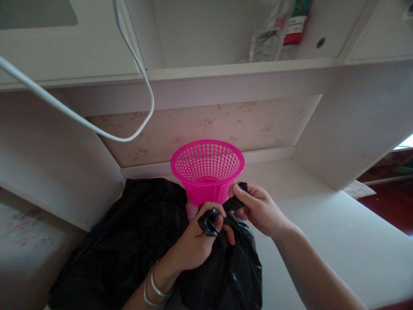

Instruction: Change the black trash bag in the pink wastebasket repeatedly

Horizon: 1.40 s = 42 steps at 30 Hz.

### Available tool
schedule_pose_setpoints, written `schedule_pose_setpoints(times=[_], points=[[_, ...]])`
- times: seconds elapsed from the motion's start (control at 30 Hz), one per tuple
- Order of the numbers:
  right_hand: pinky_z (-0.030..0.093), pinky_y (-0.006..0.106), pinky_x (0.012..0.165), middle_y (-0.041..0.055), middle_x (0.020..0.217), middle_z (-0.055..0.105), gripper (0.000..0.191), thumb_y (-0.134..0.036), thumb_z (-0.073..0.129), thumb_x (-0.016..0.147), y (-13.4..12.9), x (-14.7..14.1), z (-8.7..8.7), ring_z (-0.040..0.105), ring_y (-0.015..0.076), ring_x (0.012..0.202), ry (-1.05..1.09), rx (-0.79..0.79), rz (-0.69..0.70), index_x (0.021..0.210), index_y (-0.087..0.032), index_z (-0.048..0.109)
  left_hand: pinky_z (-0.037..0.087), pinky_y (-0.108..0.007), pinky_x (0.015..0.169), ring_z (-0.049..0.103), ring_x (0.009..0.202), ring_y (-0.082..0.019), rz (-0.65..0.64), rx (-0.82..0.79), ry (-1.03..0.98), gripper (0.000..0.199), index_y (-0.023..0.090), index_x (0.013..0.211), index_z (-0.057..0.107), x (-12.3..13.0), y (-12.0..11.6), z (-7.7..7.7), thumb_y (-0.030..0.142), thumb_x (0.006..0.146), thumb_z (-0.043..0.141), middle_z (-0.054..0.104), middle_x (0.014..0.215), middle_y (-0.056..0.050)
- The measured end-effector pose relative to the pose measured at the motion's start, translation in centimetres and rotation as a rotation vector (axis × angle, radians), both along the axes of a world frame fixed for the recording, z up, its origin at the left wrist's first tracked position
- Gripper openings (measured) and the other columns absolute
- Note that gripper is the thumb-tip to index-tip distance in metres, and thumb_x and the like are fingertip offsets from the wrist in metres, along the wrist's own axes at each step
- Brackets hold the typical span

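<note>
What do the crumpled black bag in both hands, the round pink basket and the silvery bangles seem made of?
Crumpled black bag: apparently thin plastic film, by its creases and glossy highlights.
Round pink basket: probably moulded plastic, smooth, uniformly coloured, evenly perforated.
Silvery bangles: likely polished metal, from their sheen.

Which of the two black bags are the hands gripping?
The bag on the right, its twisted top gripped by the left hand and right hand. The other bag, left of the pink basket, is in neither hand.
</note>
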State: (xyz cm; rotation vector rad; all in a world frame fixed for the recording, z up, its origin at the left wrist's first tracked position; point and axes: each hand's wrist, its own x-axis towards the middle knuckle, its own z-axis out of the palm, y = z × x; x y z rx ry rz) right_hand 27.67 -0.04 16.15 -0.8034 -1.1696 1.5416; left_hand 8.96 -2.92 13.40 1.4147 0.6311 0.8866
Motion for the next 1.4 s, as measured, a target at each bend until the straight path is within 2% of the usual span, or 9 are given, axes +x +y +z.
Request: schedule_pose_setpoints(times=[0.13, 0.3, 0.43, 0.67, 0.83, 0.93, 1.07, 1.27, 1.4], points=[[0.043, 0.015, 0.042, -0.0015, 0.054, 0.066, 0.039, -0.050, 0.086, 0.079, -0.8, 0.6, 1.3, 0.057, 0.0070, 0.042, 0.153, -0.035, -0.033, 0.076, -0.016, 0.069, 0.046, -0.030, 0.083, 0.057, 0.083, -0.016, 0.239, 0.108, 0.165, 0.024, 0.023, 0.097, 0.052, -0.1, 0.5, -0.4, 0.044, 0.107, 0.044, 0.059, 0.086, 0.001], [0.060, 0.023, 0.060, 0.0115, 0.079, 0.080, 0.054, -0.064, 0.063, 0.095, -3.2, 1.4, 1.4, 0.077, 0.0163, 0.066, 0.139, -0.026, 0.241, 0.088, -0.013, 0.078, 0.045, -0.027, 0.085, 0.053, 0.090, -0.016, 0.329, 0.230, 0.139, 0.018, 0.023, 0.097, 0.055, 0.1, 0.6, -0.2, 0.039, 0.105, 0.050, 0.055, 0.093, 0.001], [0.056, 0.019, 0.068, 0.0054, 0.086, 0.080, 0.027, -0.040, 0.078, 0.091, -4.6, 1.3, 0.6, 0.076, 0.0123, 0.078, -0.055, -0.015, 0.281, 0.092, -0.017, 0.063, 0.046, -0.025, 0.081, 0.054, 0.086, -0.014, 0.279, 0.181, 0.089, 0.020, 0.023, 0.098, 0.057, -0.2, 0.4, 0.3, 0.042, 0.102, 0.057, 0.057, 0.091, 0.002], [0.027, 0.019, 0.046, -0.0084, 0.065, 0.067, 0.036, -0.035, 0.076, 0.090, -4.6, 0.7, -0.5, 0.042, 0.0068, 0.052, -0.482, 0.167, 0.184, 0.105, -0.024, 0.045, 0.046, -0.024, 0.069, 0.050, 0.075, -0.012, 0.190, 0.017, 0.002, 0.026, 0.023, 0.095, 0.057, -0.1, 0.1, 0.9, 0.048, 0.099, 0.061, 0.052, 0.084, 0.003], [0.035, 0.021, 0.052, -0.0078, 0.068, 0.071, 0.043, -0.024, 0.073, 0.087, -4.3, 0.0, -0.6, 0.057, 0.0114, 0.057, -0.707, 0.242, 0.084, 0.120, -0.026, 0.045, 0.047, -0.024, 0.081, 0.055, 0.085, -0.013, 0.167, 0.240, 0.155, 0.018, 0.022, 0.093, 0.058, -0.5, -0.6, 1.7, 0.035, 0.104, 0.053, 0.055, 0.088, 0.002], [0.036, 0.023, 0.055, -0.0048, 0.072, 0.071, 0.045, -0.015, 0.062, 0.088, -4.3, -0.3, -0.8, 0.063, 0.0139, 0.061, -0.855, 0.411, 0.106, 0.129, -0.025, 0.049, 0.048, -0.026, 0.081, 0.062, 0.087, -0.014, 0.117, 0.395, 0.380, 0.008, 0.023, 0.102, 0.061, -1.1, -1.4, 2.1, 0.019, 0.102, 0.053, 0.063, 0.092, 0.001], [0.025, 0.030, 0.053, -0.0012, 0.065, 0.065, 0.019, -0.008, 0.052, 0.080, -4.1, -0.2, -1.9, 0.058, 0.0145, 0.053, -1.190, 0.760, -0.020, 0.092, -0.021, 0.060, 0.051, -0.028, 0.077, 0.069, 0.088, -0.019, 0.134, 0.666, 0.676, 0.035, 0.025, 0.116, 0.065, -1.7, -2.5, 1.9, 0.001, 0.091, 0.056, 0.069, 0.099, -0.002], [0.027, 0.033, 0.055, -0.0033, 0.057, 0.057, 0.016, -0.009, 0.048, 0.085, -3.6, -0.3, -2.8, 0.046, 0.0124, 0.047, -1.179, 1.195, -0.266, 0.075, -0.021, 0.052, 0.057, -0.028, 0.078, 0.072, 0.088, -0.019, 0.194, 0.832, 0.620, 0.036, 0.027, 0.117, 0.067, -1.9, -3.4, 1.1, 0.003, 0.090, 0.064, 0.072, 0.099, -0.002], [0.031, 0.030, 0.057, -0.0054, 0.056, 0.055, 0.023, -0.010, 0.048, 0.096, -3.4, -0.6, -2.8, 0.042, 0.0115, 0.048, -1.074, 1.282, -0.371, 0.076, -0.021, 0.050, 0.058, -0.025, 0.077, 0.074, 0.082, -0.017, 0.193, 0.825, 0.588, 0.026, 0.026, 0.108, 0.069, -2.0, -3.4, 0.9, 0.007, 0.091, 0.067, 0.076, 0.092, 0.000]])
